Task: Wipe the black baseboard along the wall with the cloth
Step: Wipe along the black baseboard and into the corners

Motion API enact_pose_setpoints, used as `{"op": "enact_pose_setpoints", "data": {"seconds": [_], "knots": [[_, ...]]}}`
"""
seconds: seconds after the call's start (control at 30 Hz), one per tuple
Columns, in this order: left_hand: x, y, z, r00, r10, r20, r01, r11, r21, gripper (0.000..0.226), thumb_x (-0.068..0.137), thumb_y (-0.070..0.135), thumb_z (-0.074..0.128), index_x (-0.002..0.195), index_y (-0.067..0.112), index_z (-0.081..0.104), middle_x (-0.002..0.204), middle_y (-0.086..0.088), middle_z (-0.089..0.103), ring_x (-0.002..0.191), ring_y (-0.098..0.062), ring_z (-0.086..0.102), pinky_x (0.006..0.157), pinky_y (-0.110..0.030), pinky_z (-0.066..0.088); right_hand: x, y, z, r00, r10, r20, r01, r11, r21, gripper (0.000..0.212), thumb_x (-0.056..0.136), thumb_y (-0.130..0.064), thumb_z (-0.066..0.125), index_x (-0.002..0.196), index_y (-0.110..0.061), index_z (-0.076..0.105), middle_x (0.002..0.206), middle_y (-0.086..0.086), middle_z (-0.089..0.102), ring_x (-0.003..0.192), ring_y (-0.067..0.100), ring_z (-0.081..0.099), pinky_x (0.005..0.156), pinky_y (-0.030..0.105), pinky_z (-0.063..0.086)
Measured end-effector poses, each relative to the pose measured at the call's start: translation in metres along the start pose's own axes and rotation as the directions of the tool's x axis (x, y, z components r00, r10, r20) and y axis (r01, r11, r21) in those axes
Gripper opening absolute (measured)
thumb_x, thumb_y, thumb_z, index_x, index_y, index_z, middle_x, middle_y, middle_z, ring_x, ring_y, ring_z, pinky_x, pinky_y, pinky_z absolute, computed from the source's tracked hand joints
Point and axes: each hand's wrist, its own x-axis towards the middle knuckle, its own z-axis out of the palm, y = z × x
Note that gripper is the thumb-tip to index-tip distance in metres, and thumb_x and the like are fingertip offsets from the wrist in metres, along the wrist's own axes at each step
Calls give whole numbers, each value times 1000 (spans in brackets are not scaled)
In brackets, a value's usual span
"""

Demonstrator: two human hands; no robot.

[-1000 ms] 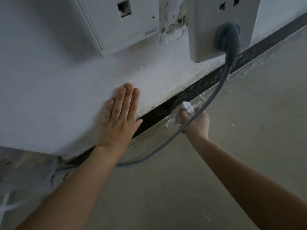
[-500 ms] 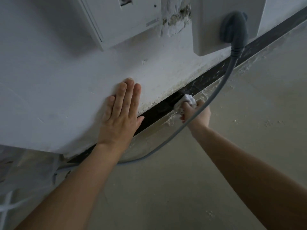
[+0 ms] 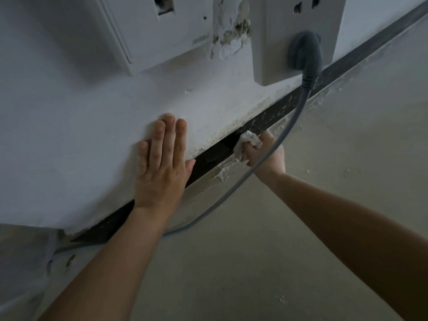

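Baseboard wipe, about midway: your right hand (image 3: 266,158) has its fingers curled round the bunched cloth (image 3: 247,140) against the black baseboard (image 3: 208,156), your left hand (image 3: 162,165) lies flat and open on the wall (image 3: 69,135), and the far-right stretch looks dusty and unwiped.

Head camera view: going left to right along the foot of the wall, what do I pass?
Left hand flat on the wall → white cloth → right hand gripping the cloth → grey plug in the outlet.
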Motion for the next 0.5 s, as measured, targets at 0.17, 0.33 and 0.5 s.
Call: {"op": "enact_pose_setpoints", "data": {"seconds": [0.17,0.33,0.5], "knots": [[1,10,2,998,-52,-24,51,997,-65,84,99,50,40,152,0,-2,153,-22,-25,143,-31,-24,115,-43,-12,-11,-7,-15,986,-102,131,113,990,-81,24,85,-31,64,73,-17,49,72,6,66,64,16,66,55,33,54],[3,16,2,995,-91,-25,88,991,-100,81,100,49,39,152,1,0,154,-21,-25,143,-30,-24,116,-42,-10,-10,-16,-3,947,-237,217,266,957,-115,23,81,-24,64,70,-19,44,57,-5,59,49,4,58,47,24,50],[3,16,4,994,-95,-48,92,993,-72,83,99,50,40,152,1,-1,154,-22,-24,143,-31,-24,116,-42,-11,16,-9,-21,994,-89,61,89,996,-5,19,86,-21,63,73,-19,50,75,10,67,65,22,68,56,35,57]]}}
